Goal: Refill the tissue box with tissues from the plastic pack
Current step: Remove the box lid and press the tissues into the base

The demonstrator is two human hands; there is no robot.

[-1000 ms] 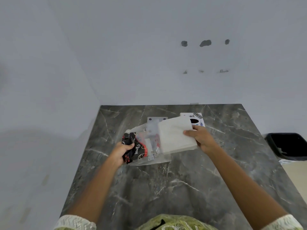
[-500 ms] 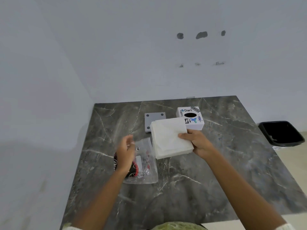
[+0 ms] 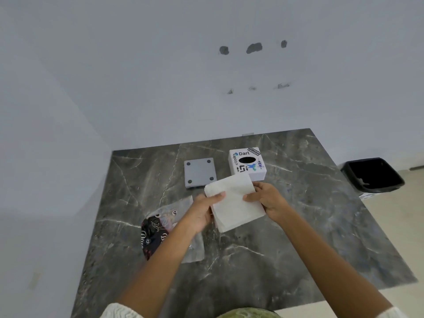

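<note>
A white stack of tissues (image 3: 234, 203) is held above the dark marble table (image 3: 286, 237) between both hands. My left hand (image 3: 202, 211) grips its left edge, thumb on top. My right hand (image 3: 267, 199) grips its right edge. The white tissue box (image 3: 247, 165), covered in stickers with a dark oval hole on top, stands just beyond the stack. Its grey base plate (image 3: 200, 172) lies flat to the left of the box. The clear plastic pack (image 3: 167, 228) with black and red print lies flat on the table under my left forearm.
A black bin (image 3: 372, 174) stands on the floor past the table's right edge. White walls close in behind and on the left.
My left hand let go of the plastic pack, which now lies on the table, and took hold of the tissue stack's left edge. The stack moved slightly toward me.
</note>
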